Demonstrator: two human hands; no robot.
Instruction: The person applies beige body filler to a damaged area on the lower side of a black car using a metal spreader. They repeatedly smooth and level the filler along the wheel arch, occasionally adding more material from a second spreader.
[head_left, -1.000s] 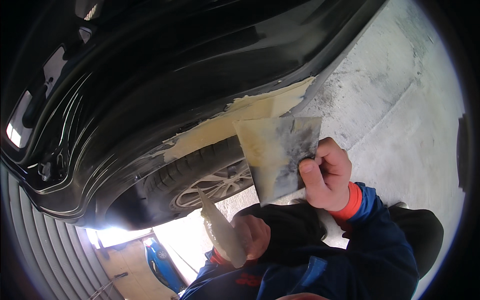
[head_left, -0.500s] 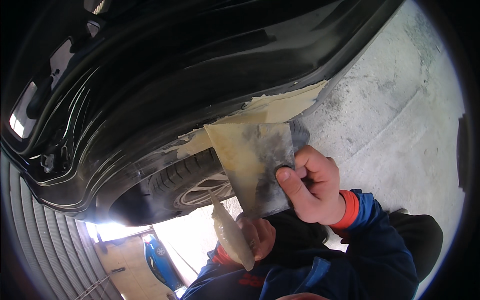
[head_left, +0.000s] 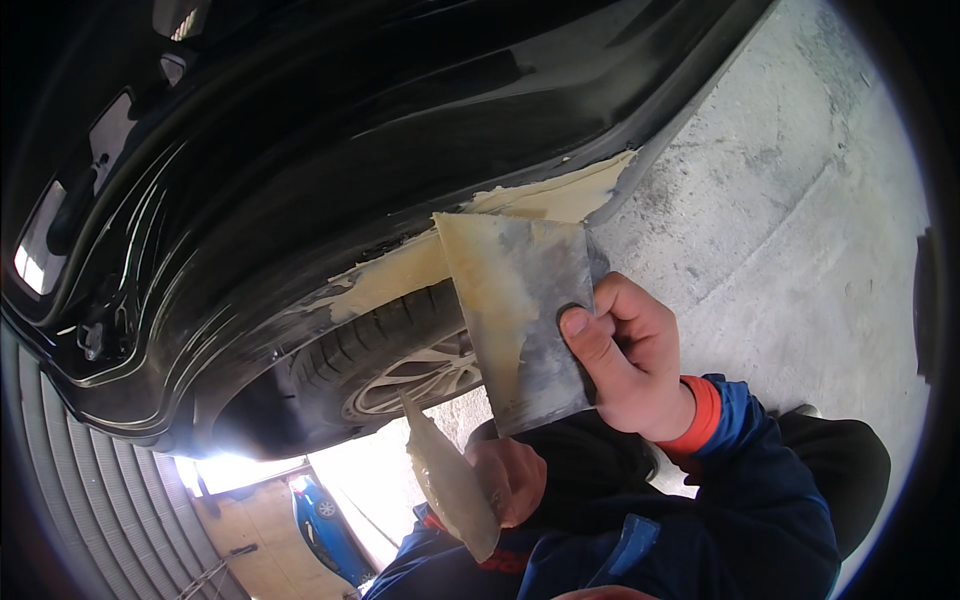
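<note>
My right hand [head_left: 640, 365] pinches a flat, roughly square filler spreader [head_left: 515, 310] between thumb and fingers. Its grey face is smeared with cream and yellowish filler. The spreader's upper edge overlaps the cream body filler [head_left: 395, 275] along the wheel arch of a black car [head_left: 330, 170]; whether it touches cannot be told. Lower down, my left hand [head_left: 515, 480] is closed round a narrow, pointed putty knife [head_left: 447, 490] thickly coated with pale filler. Its handle is hidden. Behind the spreader, part of the tyre [head_left: 390, 335] and the spoked wheel [head_left: 425, 378] is covered.
Concrete floor [head_left: 760, 210] stretches out on the right. Ribbed grey shutter panels [head_left: 100, 460] line the lower left, near a bright opening. A blue car [head_left: 325, 530] stands beyond it. My dark-trousered knee [head_left: 835, 470] is bent at the lower right.
The spreader has slid rightward along the wheel arch, showing more filler to its left. My left hand with the coated knife has shifted slightly left. The view has also moved a little.
</note>
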